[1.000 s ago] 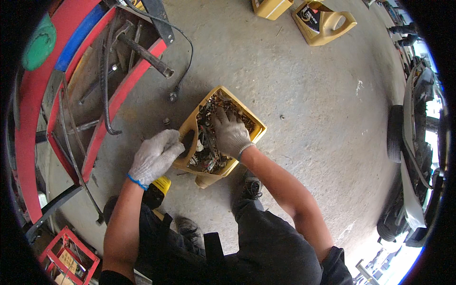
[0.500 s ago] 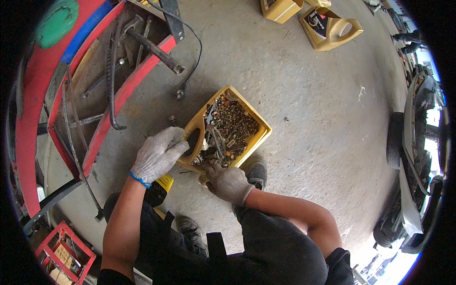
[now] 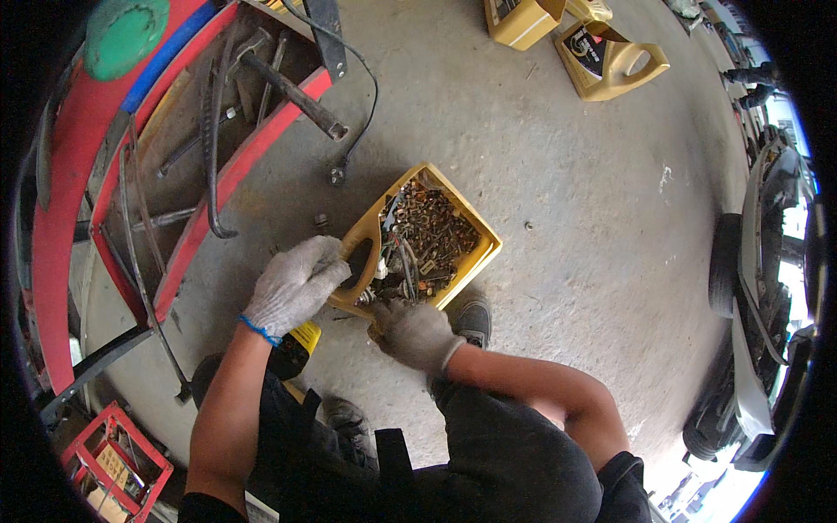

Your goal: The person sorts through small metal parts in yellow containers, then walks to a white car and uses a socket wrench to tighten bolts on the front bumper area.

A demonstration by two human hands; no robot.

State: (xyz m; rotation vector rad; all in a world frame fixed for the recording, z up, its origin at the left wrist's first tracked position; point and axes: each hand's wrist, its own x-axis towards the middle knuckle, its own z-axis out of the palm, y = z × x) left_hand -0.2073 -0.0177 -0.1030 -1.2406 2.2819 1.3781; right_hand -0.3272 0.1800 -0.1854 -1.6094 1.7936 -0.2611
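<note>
A cut-open yellow plastic jug [image 3: 475, 268] stands on the floor in front of me, with a pile of small bolts, nuts and other metal bits [image 3: 432, 234] in it. At its left side, my left hand [image 3: 301, 277], in a pale knitted glove, has its fingers closed at the edge by the jug's handle [image 3: 370, 261]. My right hand [image 3: 417, 336], in a dirtier glove, is closed over the near rim. Its fingertips reach inside by the metal bits and are partly hidden; its thumb side stays outside the rim.
A red metal frame [image 3: 253, 148] with bars and a hammer-like tool stands at left, a black cable [image 3: 370, 113] beside it. Gold jugs [image 3: 610, 65] stand at the far side. A yellow-and-black container [image 3: 296, 349] is by my left forearm. A tyre [image 3: 724, 266] lies at right.
The whole view has shifted slightly, the floor things sitting a little lower and to the right. Both hands stay at the jug, the right one's fingers moved slightly.
</note>
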